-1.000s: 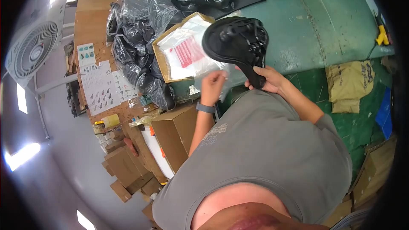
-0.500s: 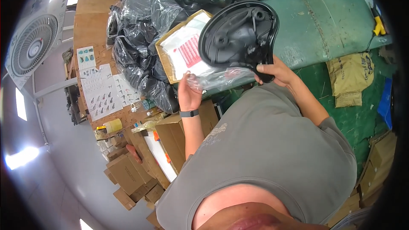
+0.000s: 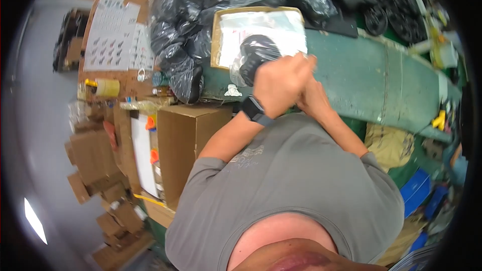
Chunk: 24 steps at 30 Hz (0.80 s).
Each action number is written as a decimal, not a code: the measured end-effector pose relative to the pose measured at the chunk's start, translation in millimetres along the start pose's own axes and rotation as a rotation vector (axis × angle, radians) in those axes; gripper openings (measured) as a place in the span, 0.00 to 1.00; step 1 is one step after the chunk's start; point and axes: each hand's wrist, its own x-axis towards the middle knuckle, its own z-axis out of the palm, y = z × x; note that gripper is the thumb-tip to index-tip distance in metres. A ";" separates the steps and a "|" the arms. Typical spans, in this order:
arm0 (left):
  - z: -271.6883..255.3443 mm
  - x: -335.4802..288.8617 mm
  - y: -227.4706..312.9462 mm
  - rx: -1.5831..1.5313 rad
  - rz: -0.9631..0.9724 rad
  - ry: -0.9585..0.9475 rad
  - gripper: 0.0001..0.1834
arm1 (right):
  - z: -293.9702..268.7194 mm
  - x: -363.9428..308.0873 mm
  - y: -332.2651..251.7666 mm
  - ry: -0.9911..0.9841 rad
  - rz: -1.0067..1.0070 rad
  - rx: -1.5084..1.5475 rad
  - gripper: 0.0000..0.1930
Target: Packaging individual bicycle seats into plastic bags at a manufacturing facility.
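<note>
A black bicycle saddle [image 3: 258, 52] is partly wrapped in a clear plastic bag [image 3: 237, 73], seen end-on in front of me. My left hand [image 3: 281, 84], with a dark watch on its wrist, is closed at the near end of the bagged saddle and looks slightly blurred. Against it sits my right hand [image 3: 316, 98], its fingers curled in; what they grip is hidden behind the left hand. Just beyond the saddle lies an open shallow cardboard box [image 3: 216, 45] holding flat, clear plastic bags [image 3: 286, 32] with red print.
Black saddles in clear bags [image 3: 196, 0] are heaped at the back left. The green-covered table [image 3: 351, 65] runs to the right, with a yellow-handled tool [image 3: 439, 120] near its end. Printed sheets [image 3: 108, 45] lie on the wooden board at left. A cardboard box [image 3: 183, 145] stands beside my left arm.
The saddle has turned from its broad underside to end-on and now has the bag around it. My left hand has moved right, up against my right hand. The view has swung round.
</note>
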 end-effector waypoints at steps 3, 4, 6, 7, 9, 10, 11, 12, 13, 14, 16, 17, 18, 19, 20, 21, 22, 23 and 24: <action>1.0 -14.8 -13.9 0.010 0.090 0.262 0.19 | 30.6 25.3 6.8 0.143 -0.089 0.331 0.30; 4.1 -25.8 -27.7 0.022 0.052 0.400 0.20 | 31.2 36.2 -2.5 0.133 -0.044 0.475 0.29; 13.2 -62.9 -57.6 0.074 -0.105 0.548 0.26 | 31.7 47.4 -22.5 0.004 0.396 0.954 0.27; 13.6 -76.3 -71.3 0.077 -0.262 0.479 0.25 | 30.0 56.4 -32.4 -0.063 0.487 1.083 0.27; 16.2 -96.5 -98.6 0.091 -0.460 0.332 0.24 | 38.2 70.7 -51.2 -0.030 0.515 1.179 0.24; 19.4 -100.3 -110.9 0.117 -0.440 0.372 0.21 | 42.2 79.3 -64.1 0.012 0.510 1.199 0.20; 19.5 -101.3 -119.8 0.112 -0.444 0.397 0.18 | 48.0 88.8 -71.7 0.034 0.456 1.178 0.22; 18.9 -102.1 -131.6 0.113 -0.448 0.423 0.16 | 56.7 99.3 -77.9 0.041 0.457 1.161 0.22; 17.7 -101.1 -143.6 0.123 -0.439 0.483 0.11 | 64.8 108.4 -82.6 0.048 0.456 1.143 0.23; 17.1 -104.0 -155.4 0.126 -0.454 0.533 0.10 | 75.0 114.0 -78.9 0.026 0.454 1.095 0.23; 12.7 -112.4 -179.5 0.119 -0.488 0.652 0.11 | 94.9 128.3 -82.8 0.026 0.456 1.033 0.28; 10.0 -119.1 -190.1 0.124 -0.506 0.676 0.12 | 104.2 133.2 -79.2 0.044 0.437 0.910 0.31; 8.9 -124.9 -200.2 0.093 -0.531 0.735 0.13 | 110.7 141.3 -83.8 0.039 0.406 0.785 0.33; 6.9 -131.6 -208.9 0.097 -0.550 0.760 0.14 | 113.6 148.5 -90.0 0.016 0.424 0.678 0.33; 0.7 -130.5 -215.6 0.107 -0.506 0.819 0.15 | 132.8 149.7 -46.5 0.093 0.230 0.440 0.32; -9.0 -132.9 -221.2 0.104 -0.472 0.896 0.16 | 136.3 159.7 -70.2 0.075 0.199 0.289 0.34; -26.9 -126.8 -223.0 0.123 -0.409 0.958 0.16 | 140.0 165.9 -56.6 -0.012 0.145 -0.011 0.35; -39.5 -123.8 -225.2 0.117 -0.342 0.976 0.17 | 148.0 176.3 -68.3 0.068 -0.163 -0.065 0.33; -52.3 -117.7 -229.1 0.085 -0.316 0.937 0.18 | 154.0 183.8 -77.6 0.048 -0.239 -0.094 0.31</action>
